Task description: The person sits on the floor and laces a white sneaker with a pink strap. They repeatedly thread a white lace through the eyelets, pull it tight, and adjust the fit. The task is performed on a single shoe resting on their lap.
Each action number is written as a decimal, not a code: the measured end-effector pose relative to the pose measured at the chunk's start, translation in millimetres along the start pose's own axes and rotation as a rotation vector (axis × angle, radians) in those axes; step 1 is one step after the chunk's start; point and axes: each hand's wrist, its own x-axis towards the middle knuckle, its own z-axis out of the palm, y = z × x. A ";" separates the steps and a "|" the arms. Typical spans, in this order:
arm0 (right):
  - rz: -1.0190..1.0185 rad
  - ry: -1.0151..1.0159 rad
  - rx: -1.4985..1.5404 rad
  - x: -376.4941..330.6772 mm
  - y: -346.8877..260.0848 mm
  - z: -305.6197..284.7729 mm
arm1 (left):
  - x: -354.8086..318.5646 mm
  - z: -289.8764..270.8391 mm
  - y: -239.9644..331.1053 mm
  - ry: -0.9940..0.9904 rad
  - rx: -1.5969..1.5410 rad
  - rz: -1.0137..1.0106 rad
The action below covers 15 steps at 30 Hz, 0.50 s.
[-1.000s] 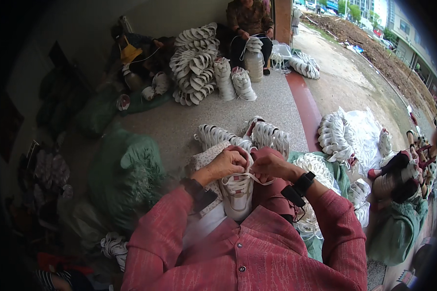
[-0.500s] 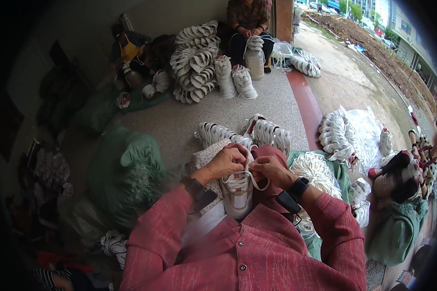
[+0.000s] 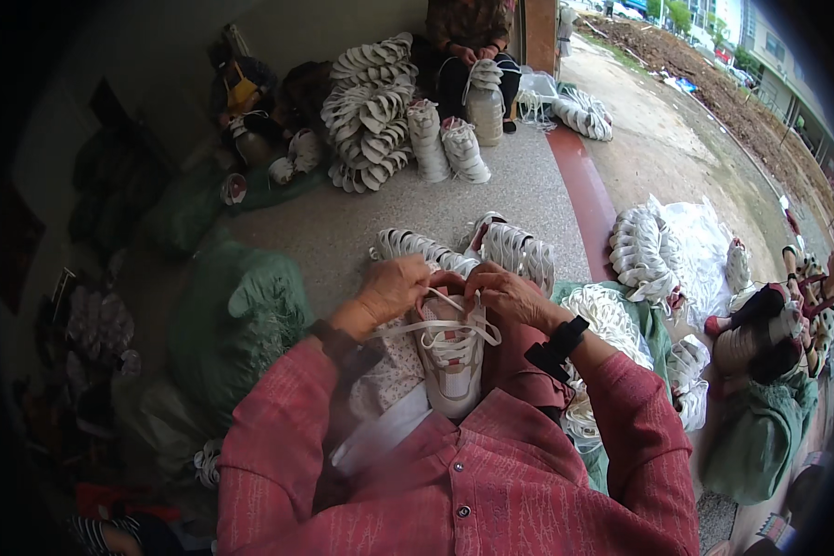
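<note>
A white and beige shoe upper (image 3: 451, 382) rests in my lap with its toe toward me. White shoelace (image 3: 435, 326) crosses its front and hangs in a loose loop on the right side. At the upper left of the collar, my left hand (image 3: 394, 291) is closed in a pinch on the lace. Opposite it, my right hand (image 3: 511, 296) grips the right edge of the shoe's opening, fingers pressed together near the eyelets; whether lace is also in them I cannot tell.
Two rows of stacked shoe uppers (image 3: 519, 250) lie just beyond my knees. A bundle of white laces (image 3: 602, 320) sits on green sacking at my right. A large green sack (image 3: 241, 315) stands left. Co-workers sit farther off beside piled uppers (image 3: 371, 116).
My left hand has moved up and left, drawing lace away from the shoe's middle. My right hand has shifted slightly up to the right edge of the opening.
</note>
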 end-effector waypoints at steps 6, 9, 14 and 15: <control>0.142 0.154 0.226 -5.1 -7.4 7.4 | -36.3 -37.9 -52.9 0.012 0.168 -0.241; 0.285 0.260 0.113 -21.1 -28.4 7.3 | -53.8 -14.9 -48.7 0.024 0.092 -0.177; 0.211 0.160 -0.263 -46.6 -27.8 27.2 | -56.3 7.4 -20.3 0.135 -0.110 -0.069; 0.230 0.182 -0.215 -43.7 -30.4 29.0 | -54.9 9.1 -16.1 0.175 -0.110 -0.014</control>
